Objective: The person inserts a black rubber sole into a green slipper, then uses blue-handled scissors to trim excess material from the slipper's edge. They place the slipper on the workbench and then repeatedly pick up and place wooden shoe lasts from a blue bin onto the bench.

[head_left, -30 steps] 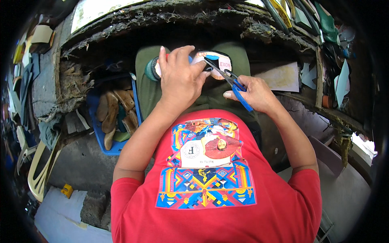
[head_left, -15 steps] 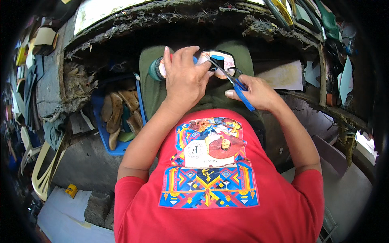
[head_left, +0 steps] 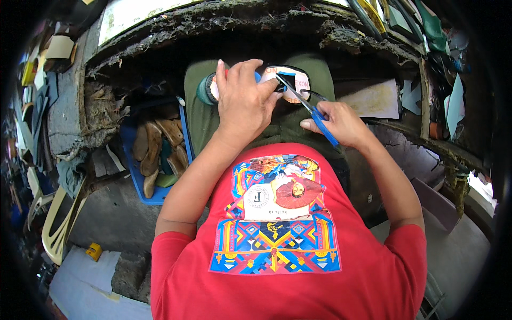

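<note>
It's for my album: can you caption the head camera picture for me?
Blue scissors in the right hand reach over a white piece partly under the left hand.

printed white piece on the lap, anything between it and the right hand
Only the blue-handled metal scissors that the right hand holds, their blades over the printed white piece; nothing else visible stands between.

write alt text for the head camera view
A person's right hand holds blue-handled scissors reaching over a pale printed piece lying across green trousers, while the left hand lies over the piece's other side. The person wears a red shirt; a blue bin of brown foot-shaped forms stands to the left.
</note>
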`<state>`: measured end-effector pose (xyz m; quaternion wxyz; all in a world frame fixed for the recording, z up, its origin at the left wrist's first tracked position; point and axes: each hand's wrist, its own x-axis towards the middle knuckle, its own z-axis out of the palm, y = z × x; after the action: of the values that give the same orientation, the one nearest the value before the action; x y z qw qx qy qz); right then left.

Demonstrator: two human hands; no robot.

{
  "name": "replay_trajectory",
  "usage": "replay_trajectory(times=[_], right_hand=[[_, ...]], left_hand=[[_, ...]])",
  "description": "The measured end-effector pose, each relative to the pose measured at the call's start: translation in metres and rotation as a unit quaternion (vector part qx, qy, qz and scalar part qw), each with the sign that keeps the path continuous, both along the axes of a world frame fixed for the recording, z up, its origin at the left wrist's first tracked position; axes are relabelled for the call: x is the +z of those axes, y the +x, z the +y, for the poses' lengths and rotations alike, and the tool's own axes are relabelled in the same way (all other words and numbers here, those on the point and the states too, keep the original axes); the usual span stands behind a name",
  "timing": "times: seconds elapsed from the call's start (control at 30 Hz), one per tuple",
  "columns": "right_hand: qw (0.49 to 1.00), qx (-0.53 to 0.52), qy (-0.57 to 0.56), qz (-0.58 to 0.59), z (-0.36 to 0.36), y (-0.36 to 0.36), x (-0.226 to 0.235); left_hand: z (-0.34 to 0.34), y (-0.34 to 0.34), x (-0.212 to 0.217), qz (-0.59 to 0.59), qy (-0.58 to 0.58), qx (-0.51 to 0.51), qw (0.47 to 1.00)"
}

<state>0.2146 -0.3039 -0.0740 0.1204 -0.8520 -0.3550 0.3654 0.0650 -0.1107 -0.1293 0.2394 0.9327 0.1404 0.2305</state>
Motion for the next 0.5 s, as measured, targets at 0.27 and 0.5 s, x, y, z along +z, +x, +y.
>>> replay_trajectory(times=[0.27, 0.5], right_hand=[[1.000, 0.007, 0.029, -0.004, -0.013, 0.009, -0.008], [0.959, -0.191, 0.107, 0.180, -0.046, 0.019, 0.006]], left_hand=[[0.003, 0.001, -0.001, 0.008, -0.005, 0.004, 1.000], [0.004, 0.003, 0.001, 0.001, -0.003, 0.000, 1.000]])
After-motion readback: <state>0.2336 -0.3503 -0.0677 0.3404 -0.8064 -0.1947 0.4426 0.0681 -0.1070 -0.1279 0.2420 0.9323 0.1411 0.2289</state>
